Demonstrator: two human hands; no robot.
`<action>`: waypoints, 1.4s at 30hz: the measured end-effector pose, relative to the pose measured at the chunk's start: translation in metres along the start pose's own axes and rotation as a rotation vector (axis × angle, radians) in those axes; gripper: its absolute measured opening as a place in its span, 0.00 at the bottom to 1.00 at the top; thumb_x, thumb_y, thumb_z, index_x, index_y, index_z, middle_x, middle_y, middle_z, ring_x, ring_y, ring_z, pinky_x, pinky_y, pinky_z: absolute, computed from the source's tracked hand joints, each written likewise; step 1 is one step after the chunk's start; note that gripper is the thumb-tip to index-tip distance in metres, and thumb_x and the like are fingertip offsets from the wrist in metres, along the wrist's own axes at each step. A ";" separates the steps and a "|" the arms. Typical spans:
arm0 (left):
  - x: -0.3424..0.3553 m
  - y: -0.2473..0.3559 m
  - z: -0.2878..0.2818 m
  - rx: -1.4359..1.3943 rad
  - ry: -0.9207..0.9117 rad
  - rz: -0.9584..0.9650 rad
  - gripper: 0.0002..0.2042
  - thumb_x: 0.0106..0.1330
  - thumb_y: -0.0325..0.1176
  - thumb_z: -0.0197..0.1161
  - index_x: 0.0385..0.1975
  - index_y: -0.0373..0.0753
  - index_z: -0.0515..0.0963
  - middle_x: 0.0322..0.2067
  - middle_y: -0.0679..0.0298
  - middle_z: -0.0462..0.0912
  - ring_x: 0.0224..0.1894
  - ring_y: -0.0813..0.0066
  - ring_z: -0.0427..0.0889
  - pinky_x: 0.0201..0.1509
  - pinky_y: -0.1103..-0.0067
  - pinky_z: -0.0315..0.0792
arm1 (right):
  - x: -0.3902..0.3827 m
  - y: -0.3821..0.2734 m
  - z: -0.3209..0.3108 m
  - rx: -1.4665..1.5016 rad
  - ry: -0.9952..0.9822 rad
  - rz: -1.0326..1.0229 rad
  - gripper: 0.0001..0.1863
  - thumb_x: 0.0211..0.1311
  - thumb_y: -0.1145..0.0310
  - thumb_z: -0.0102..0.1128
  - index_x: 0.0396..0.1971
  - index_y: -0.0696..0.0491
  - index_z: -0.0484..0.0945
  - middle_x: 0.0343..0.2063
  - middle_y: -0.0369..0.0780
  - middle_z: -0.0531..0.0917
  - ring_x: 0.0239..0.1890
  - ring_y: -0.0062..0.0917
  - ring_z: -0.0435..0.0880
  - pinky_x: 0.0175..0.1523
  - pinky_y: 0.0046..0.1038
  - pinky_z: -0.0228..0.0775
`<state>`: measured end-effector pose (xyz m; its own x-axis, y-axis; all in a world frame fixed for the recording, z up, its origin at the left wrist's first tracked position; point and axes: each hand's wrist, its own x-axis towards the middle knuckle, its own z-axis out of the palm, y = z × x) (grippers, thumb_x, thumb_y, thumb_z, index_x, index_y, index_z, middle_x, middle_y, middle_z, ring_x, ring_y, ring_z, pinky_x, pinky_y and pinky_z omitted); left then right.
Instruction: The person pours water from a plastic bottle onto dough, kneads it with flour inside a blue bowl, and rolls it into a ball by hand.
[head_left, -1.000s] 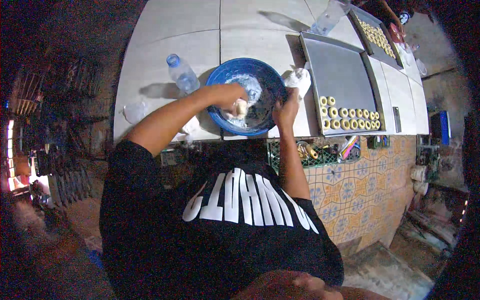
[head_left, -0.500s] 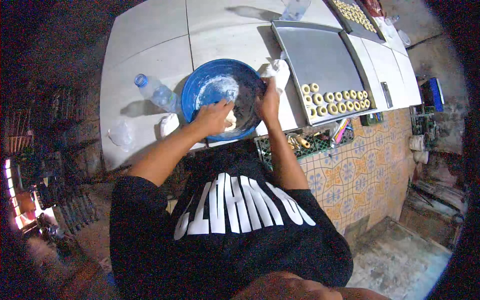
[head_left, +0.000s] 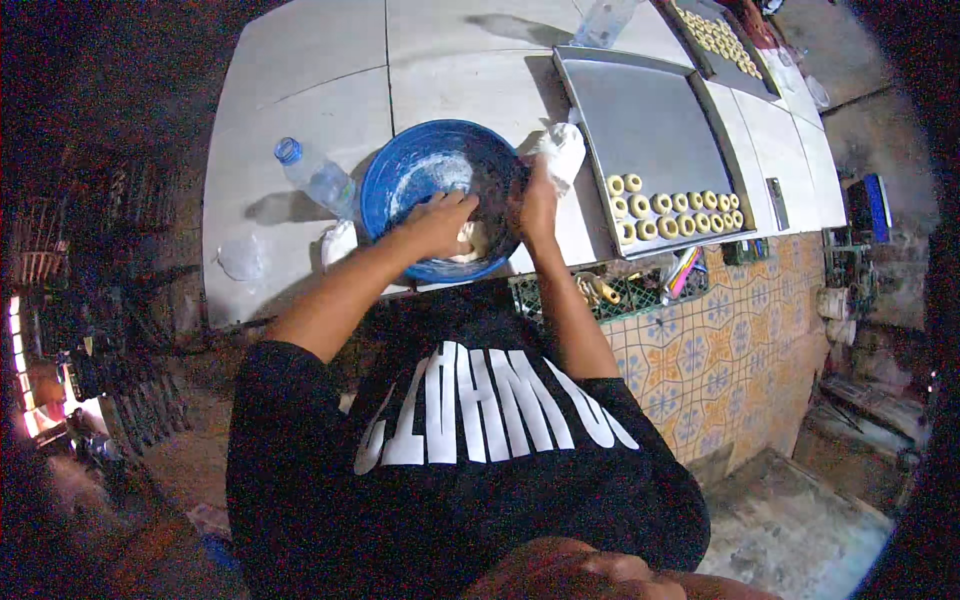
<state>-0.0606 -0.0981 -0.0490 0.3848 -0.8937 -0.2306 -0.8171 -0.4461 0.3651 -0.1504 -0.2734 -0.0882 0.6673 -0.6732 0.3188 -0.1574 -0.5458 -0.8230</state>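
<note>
My left hand [head_left: 440, 222] is down inside a blue bowl [head_left: 384, 180], its fingers curled over a pale lump of dough [head_left: 466, 246]. White powder streaks the bowl's inside. At the bowl's right side, my right hand [head_left: 535, 205] grips the rim, fingers mostly hidden. Just beyond that hand lies a white bag [head_left: 562, 152]. A clear plastic bottle [head_left: 322, 182] stands left of the bowl, near a small white bundle [head_left: 338, 245] and a crumpled clear bag [head_left: 242, 258].
A metal tray [head_left: 650, 110] holding several dough rings is right of the bowl. Beyond are a second filled tray [head_left: 720, 45], another bottle [head_left: 602, 22] and part of another person [head_left: 762, 28]. A narrow dark object [head_left: 778, 203] lies at the right. A green crate [head_left: 540, 298] sits below the table edge.
The view has shifted, putting the table further left. My left hand has moved from reaching down over the dough to lying lower in the bowl, fingers pointing away from me.
</note>
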 end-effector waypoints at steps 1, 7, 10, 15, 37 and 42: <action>0.003 0.004 -0.003 0.042 -0.082 -0.025 0.41 0.52 0.41 0.74 0.67 0.38 0.64 0.63 0.45 0.70 0.65 0.43 0.69 0.68 0.57 0.67 | 0.003 0.006 0.002 0.059 -0.030 -0.001 0.17 0.57 0.80 0.54 0.48 0.60 0.70 0.35 0.54 0.81 0.40 0.53 0.81 0.47 0.43 0.72; 0.001 0.019 0.026 0.048 0.019 -0.138 0.39 0.50 0.34 0.72 0.67 0.43 0.66 0.63 0.51 0.70 0.63 0.43 0.71 0.62 0.52 0.71 | -0.002 0.008 -0.002 0.017 -0.006 -0.039 0.21 0.52 0.80 0.58 0.49 0.57 0.70 0.37 0.55 0.83 0.42 0.53 0.82 0.49 0.44 0.73; 0.002 -0.007 0.038 -0.150 0.252 0.037 0.33 0.49 0.33 0.72 0.60 0.42 0.72 0.57 0.47 0.73 0.58 0.44 0.74 0.60 0.56 0.71 | 0.000 -0.015 -0.011 0.165 -0.115 0.104 0.25 0.49 0.81 0.59 0.50 0.56 0.69 0.39 0.55 0.83 0.44 0.54 0.83 0.50 0.46 0.73; -0.008 0.004 -0.015 -0.789 0.076 -0.270 0.23 0.63 0.37 0.65 0.58 0.37 0.74 0.51 0.54 0.80 0.53 0.57 0.81 0.58 0.66 0.74 | -0.002 -0.007 -0.012 -0.003 -0.060 0.037 0.26 0.49 0.82 0.60 0.52 0.55 0.69 0.39 0.56 0.83 0.45 0.55 0.82 0.51 0.47 0.72; -0.027 0.041 -0.036 -2.090 0.583 -0.430 0.21 0.70 0.61 0.56 0.29 0.50 0.68 0.19 0.72 0.69 0.14 0.79 0.66 0.11 0.82 0.50 | -0.030 -0.057 -0.037 0.065 -0.057 -0.174 0.24 0.57 0.70 0.70 0.53 0.55 0.74 0.44 0.47 0.78 0.50 0.36 0.76 0.57 0.35 0.68; -0.025 0.034 -0.019 -1.899 0.556 -0.370 0.20 0.68 0.57 0.62 0.22 0.50 0.72 0.15 0.72 0.72 0.13 0.79 0.69 0.14 0.78 0.60 | -0.048 -0.076 -0.014 0.639 -0.393 0.180 0.19 0.72 0.56 0.59 0.54 0.53 0.75 0.44 0.38 0.78 0.47 0.25 0.76 0.54 0.30 0.70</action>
<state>-0.0896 -0.0922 -0.0137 0.7651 -0.5130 -0.3891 0.5782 0.2817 0.7657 -0.1806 -0.2067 -0.0348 0.8997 -0.4321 0.0624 0.0835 0.0302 -0.9960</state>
